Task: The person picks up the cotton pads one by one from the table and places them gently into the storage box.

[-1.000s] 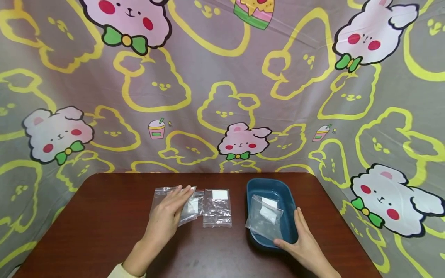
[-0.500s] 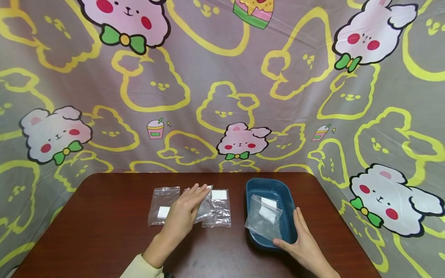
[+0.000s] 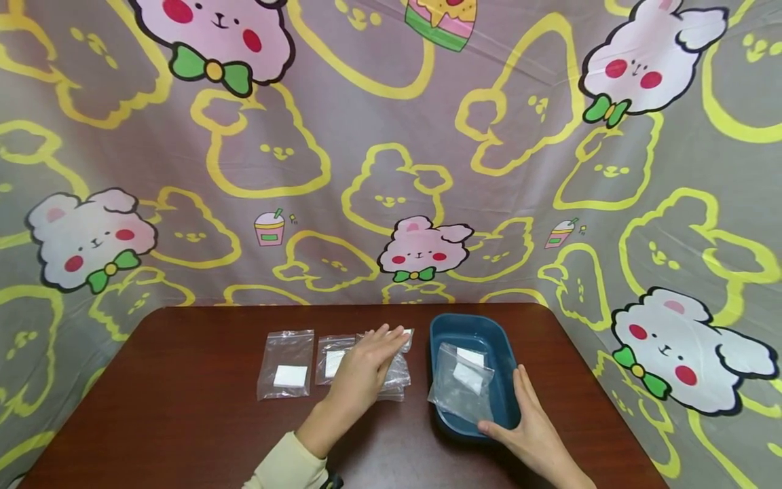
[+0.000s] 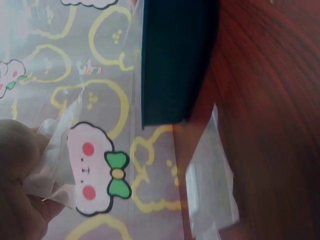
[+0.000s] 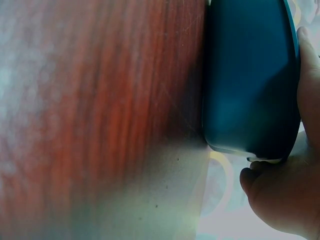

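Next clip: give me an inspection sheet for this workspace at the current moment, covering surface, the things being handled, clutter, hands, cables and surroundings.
Surface: dark brown wooden table, bare wood in front.
Job's things: blue tray at right, with a clear bag holding a white slip lying over its near-left rim. Three more clear bags lie in a row to its left: far-left bag, middle bag, third bag.
Clutter: nothing seen.
Hands: left hand holds the third bag; right hand grips the tray's near right edge.
Cables: nothing seen.
Surroundings: cartoon bunny cloth hangs behind and at both sides.
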Motion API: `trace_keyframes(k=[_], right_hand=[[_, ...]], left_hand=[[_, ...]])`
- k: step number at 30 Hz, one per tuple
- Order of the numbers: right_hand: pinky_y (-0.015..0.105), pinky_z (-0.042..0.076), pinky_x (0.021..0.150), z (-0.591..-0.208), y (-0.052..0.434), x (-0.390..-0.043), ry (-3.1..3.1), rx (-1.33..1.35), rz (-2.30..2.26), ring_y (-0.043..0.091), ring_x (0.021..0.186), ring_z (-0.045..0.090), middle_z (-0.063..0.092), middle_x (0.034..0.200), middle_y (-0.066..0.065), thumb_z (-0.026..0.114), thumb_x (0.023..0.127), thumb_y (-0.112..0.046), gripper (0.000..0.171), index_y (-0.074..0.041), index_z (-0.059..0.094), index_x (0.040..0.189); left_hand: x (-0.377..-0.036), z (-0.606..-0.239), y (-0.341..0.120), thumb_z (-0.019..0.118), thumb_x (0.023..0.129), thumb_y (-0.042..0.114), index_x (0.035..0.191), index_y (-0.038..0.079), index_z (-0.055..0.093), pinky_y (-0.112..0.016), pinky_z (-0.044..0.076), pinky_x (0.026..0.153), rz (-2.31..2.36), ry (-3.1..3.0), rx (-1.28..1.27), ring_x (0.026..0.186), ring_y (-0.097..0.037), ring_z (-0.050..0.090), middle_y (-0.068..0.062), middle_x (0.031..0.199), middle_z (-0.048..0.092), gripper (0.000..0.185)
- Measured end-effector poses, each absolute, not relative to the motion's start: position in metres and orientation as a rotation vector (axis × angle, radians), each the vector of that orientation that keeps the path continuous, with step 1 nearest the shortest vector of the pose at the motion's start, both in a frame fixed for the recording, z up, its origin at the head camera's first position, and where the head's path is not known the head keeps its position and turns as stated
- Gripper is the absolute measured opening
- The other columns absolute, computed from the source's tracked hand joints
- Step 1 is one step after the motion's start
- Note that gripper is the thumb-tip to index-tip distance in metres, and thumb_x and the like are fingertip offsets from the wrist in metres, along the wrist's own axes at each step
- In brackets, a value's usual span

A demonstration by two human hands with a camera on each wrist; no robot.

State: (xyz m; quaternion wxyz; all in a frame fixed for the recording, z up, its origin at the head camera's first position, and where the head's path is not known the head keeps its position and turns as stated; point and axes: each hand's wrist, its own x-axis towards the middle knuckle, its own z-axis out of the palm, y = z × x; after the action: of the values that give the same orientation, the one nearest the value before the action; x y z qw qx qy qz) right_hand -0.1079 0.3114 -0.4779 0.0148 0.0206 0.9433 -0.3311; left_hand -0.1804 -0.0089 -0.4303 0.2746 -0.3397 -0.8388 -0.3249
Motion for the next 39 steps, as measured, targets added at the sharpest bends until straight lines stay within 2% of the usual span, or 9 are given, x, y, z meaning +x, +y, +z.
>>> trace_keyframes(k=[13, 21, 39], right_hand=[[0.07, 0.023, 0.111, -0.476, 0.31, -0.11, 2.896, 0.121, -1.006, 0.049, 0.148, 0.011, -0.006, 0.166, 0.023, 0.08, 0.075, -0.063, 0.132, 0.002, 0.0, 0.159], [0.07, 0.024, 0.111, -0.477, 0.31, -0.109, 2.944, 0.069, -1.023, 0.05, 0.148, 0.012, -0.003, 0.166, 0.024, 0.08, 0.076, -0.061, 0.131, 0.005, 0.003, 0.158], [0.072, 0.028, 0.108, -0.48, 0.31, -0.105, 2.975, 0.013, -1.058, 0.054, 0.146, 0.015, 0.0, 0.164, 0.029, 0.081, 0.077, -0.057, 0.128, 0.006, 0.005, 0.158]], left_hand=[[-0.184, -0.427, 0.029, 0.068, 0.096, 0.01, 0.136, 0.016, 0.065, -0.045, 0.043, 0.109, -0.847, -2.379, -0.986, 0.133, -0.024, 0.052, -0.002, 0.139, 0.061, 0.041], [-0.185, -0.427, 0.048, 0.065, 0.098, 0.009, 0.137, 0.017, 0.065, -0.045, 0.043, 0.109, -0.795, -2.398, -1.033, 0.133, -0.025, 0.052, -0.002, 0.139, 0.061, 0.04], [-0.183, -0.427, 0.105, 0.062, 0.1, 0.016, 0.138, 0.023, 0.064, -0.036, 0.044, 0.108, -0.518, -2.435, -1.138, 0.131, -0.018, 0.055, 0.002, 0.138, 0.061, 0.038]])
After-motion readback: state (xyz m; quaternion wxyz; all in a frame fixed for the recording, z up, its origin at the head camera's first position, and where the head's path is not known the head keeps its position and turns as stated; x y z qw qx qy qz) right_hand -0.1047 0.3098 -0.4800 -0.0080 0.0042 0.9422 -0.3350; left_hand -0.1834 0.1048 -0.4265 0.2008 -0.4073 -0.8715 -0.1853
